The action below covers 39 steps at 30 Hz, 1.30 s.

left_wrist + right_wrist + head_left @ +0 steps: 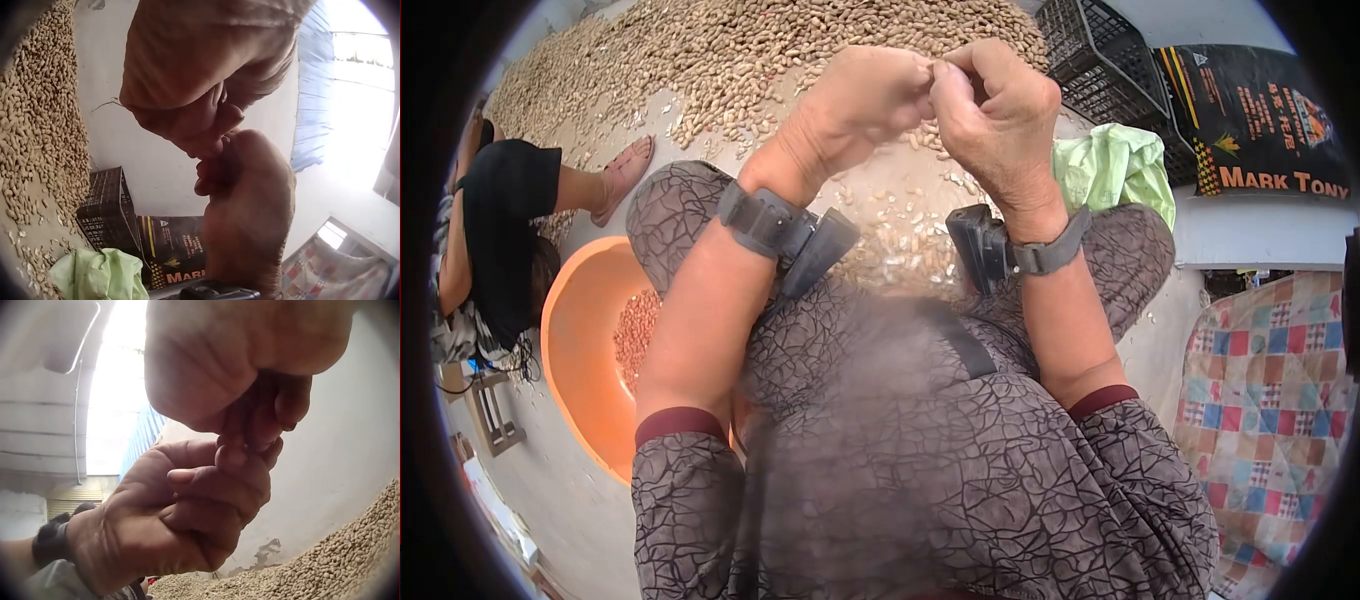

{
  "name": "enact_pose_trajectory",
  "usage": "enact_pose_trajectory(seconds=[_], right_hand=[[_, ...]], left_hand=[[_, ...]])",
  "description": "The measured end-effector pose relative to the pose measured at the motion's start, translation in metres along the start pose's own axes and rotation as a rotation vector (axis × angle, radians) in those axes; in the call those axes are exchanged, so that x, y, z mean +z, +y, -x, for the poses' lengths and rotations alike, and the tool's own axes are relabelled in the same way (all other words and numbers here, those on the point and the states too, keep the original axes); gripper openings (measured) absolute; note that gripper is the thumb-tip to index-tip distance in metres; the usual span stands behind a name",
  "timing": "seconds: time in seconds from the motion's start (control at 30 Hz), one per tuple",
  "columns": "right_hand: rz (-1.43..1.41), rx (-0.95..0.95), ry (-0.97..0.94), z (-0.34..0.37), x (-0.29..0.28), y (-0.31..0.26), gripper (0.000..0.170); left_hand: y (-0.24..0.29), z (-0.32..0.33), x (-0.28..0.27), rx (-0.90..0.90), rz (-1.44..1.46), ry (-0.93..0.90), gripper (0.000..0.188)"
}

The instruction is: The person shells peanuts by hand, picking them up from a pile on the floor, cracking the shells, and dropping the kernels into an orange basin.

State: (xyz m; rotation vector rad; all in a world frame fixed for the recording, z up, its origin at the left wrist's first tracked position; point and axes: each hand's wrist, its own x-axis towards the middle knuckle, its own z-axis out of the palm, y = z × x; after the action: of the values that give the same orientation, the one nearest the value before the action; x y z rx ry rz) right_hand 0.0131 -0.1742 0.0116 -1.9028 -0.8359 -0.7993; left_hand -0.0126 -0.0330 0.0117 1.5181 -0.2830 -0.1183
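The fingers of the left hand [862, 98] and right hand [1003, 118] were curled inward and met at the tips, and whether they pinched a peanut could not be told. Loose peanuts [905, 212] lay scattered below the fingers, the heap of peanuts [745, 55] spread beyond them, and an orange tub [572, 335] holding reddish kernels [636, 335] stood beside the left knee [672, 212].

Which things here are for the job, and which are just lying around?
Seem part of the job:
- left hand and right hand, working together
- heaped peanuts
- basin with reddish kernels

Probably just lying around:
- black crate
- printed sack
- green bag
- patchwork cloth
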Motion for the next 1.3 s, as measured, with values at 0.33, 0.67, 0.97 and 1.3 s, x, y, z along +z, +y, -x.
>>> enact_pose_trajectory(seconds=[0.33, 0.67, 0.97, 1.3], right_hand=[[-0.168, 0.139, -0.162, -0.011, -0.011, -0.003, 0.011], [-0.084, 0.482, -1.195, 0.074, 0.040, 0.104, 0.016], [0.086, 0.327, -1.360, 0.155, 0.092, 0.130, 0.029], [0.031, -0.043, -1.282, 0.192, 0.186, 0.136, 0.041]], left_hand=[[-0.013, 0.022, -0.015, -0.115, 0.597, 0.082, 0.019], [0.049, 0.041, -0.063, -0.153, 0.785, 0.092, 0.022], [0.037, 0.021, -0.090, -0.204, 0.700, 0.363, 0.020], [0.040, 0.023, -0.105, -0.304, 0.577, 0.395, 0.022]])
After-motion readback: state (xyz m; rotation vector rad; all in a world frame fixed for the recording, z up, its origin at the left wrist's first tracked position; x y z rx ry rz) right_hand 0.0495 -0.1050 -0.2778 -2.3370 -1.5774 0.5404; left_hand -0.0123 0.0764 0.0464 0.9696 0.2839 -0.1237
